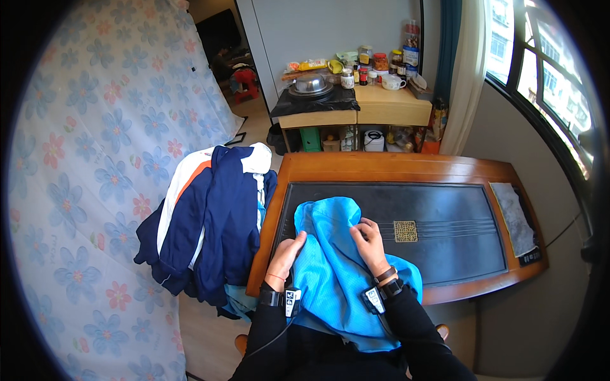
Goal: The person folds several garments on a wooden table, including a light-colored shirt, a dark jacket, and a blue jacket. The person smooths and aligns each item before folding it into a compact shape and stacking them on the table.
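Observation:
A bright blue cloth garment (324, 257) lies bunched over the front edge of a wooden tea table (381, 164) and hangs towards my lap. My left hand (286, 255) grips its left side, thumb on top and fingers hidden beneath the fabric. At the upper right edge of the garment, my right hand (371, 243) pinches the cloth between thumb and curled fingers. Both wrists wear black straps with small devices. Left of the table hangs a heap of clothes, with a navy jacket (228, 214) with white and orange stripes on top.
A black inset tray (443, 257) with a gold square pattern fills the tabletop. At its right end lies a grey mat (513, 219). Behind stands a wooden side table (395, 100) with jars and a metal lidded pan (310, 85). A floral curtain (95, 190) hangs at left.

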Tool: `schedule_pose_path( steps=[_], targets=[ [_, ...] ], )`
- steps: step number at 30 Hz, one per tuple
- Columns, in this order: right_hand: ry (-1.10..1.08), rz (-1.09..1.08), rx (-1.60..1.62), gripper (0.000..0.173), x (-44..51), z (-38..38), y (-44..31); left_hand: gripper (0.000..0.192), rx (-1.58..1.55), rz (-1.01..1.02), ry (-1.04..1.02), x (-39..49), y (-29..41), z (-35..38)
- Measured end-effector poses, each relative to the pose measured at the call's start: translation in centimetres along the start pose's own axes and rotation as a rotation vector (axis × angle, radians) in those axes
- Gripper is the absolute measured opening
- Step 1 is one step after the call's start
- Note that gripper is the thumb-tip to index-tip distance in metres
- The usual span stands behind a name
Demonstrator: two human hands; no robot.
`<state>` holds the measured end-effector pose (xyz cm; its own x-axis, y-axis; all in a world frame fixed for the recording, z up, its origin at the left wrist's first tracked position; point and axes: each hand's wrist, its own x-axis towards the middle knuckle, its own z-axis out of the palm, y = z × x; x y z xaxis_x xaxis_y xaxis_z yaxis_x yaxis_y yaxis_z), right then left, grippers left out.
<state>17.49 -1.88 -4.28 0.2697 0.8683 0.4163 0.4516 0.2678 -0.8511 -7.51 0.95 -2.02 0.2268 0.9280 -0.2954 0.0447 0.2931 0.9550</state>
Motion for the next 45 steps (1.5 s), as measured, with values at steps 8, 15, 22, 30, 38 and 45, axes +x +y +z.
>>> schedule_pose_path(
  steps=[8, 15, 22, 30, 38, 45],
  targets=[
    [-0.090, 0.413, 0.330, 0.062, 5.4, 1.1, 3.6, 0.036, -0.195, -0.023, -0.313, -3.3, 0.1, 1.6],
    [-0.405, 0.150, -0.177, 0.085, 9.4, 4.8, 5.5, 0.041, -0.756, -0.036, -0.106, -6.0, -1.4, -3.3],
    [-0.410, 0.106, -0.224, 0.030, 8.9, 4.8, -2.9, 0.046, -0.652, 0.224, 0.188, -8.8, -0.5, -4.2],
    [-0.727, -0.638, -0.112, 0.033, -0.6, 6.0, -15.9, 0.025, -0.833, 0.116, 0.120, -7.2, 1.4, -2.4],
    [-0.425, -0.379, -0.351, 0.033, -5.6, 3.9, -13.0, 0.018, -0.581, 0.147, 0.142, -6.4, 0.2, -3.4],
    [-0.054, -0.014, -0.772, 0.007, -5.5, -5.6, -2.7, 0.017, -0.886, 0.334, 0.056, -4.1, 2.0, -1.0]
  ],
)
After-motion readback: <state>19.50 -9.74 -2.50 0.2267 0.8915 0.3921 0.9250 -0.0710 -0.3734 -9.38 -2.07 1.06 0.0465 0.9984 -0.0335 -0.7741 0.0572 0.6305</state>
